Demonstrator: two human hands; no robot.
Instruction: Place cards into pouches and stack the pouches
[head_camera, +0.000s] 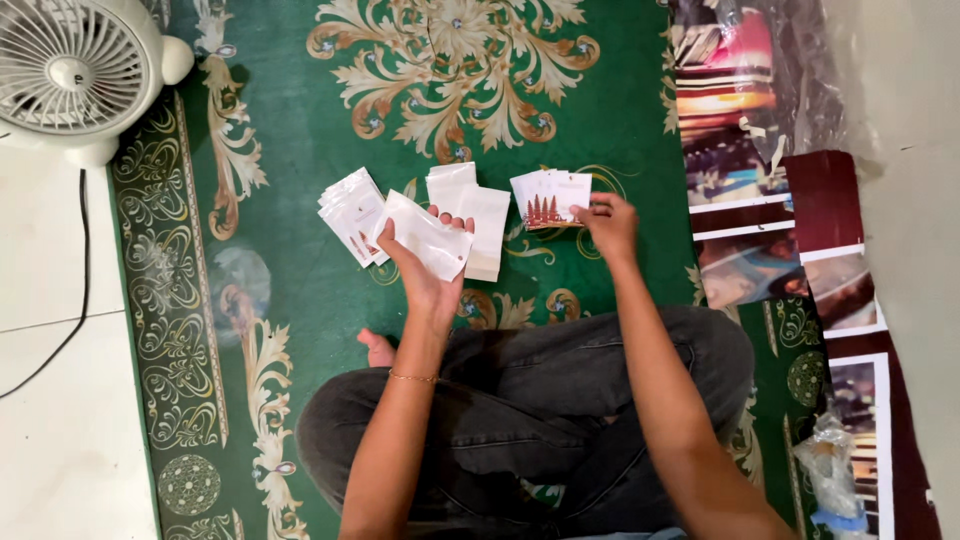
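My left hand (425, 262) is raised palm up and holds a small white pouch (424, 236) above the green carpet. My right hand (607, 224) reaches forward and pinches the edge of a stack of white cards with red tree shapes (548, 196). Between the hands lies a pile of white pouches (474, 215). Another fanned stack of white pouches (349, 212) lies just left of my left hand. I sit cross-legged in dark trousers, a bare foot showing by my left forearm.
A white fan (75, 72) stands at the top left on the white tiled floor, its black cable (78, 290) trailing down. Printed photo sheets (775, 220) and clear plastic wrap (832, 470) lie along the right of the patterned green carpet (300, 130).
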